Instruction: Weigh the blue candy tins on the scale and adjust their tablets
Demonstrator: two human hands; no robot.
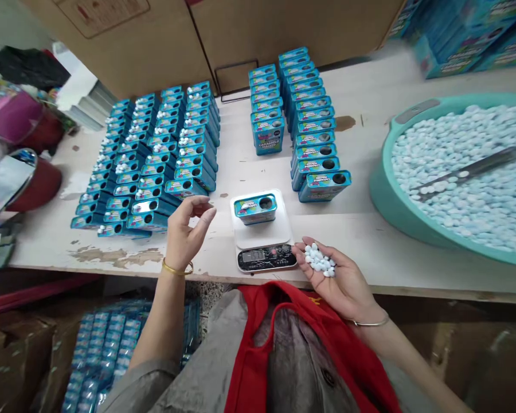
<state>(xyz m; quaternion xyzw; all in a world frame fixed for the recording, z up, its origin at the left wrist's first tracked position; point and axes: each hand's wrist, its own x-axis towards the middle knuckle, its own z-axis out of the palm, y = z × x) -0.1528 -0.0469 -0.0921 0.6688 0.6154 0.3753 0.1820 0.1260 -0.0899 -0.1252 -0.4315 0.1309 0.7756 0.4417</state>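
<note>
The right hand (346, 281) lies palm up, lightly cupped around a small heap of pale blue candies (317, 260), just beside the digital scale (263, 258) near the counter's (370, 258) front edge. The half-open left hand (184, 235), holding nothing, hovers near the blue tin (255, 209) on the scale, placed within easy reach of both; rows of tins (313, 123) and a teal basin (395, 209) of candies lie farther off.

Grey sleeves (131, 390) under a red vest (249, 355), gold bangle (177, 268) on the left wrist, silver bangle (372, 324) on the right.

Scale readout (253, 256) too small, teal basin (384, 198) cut off
</note>
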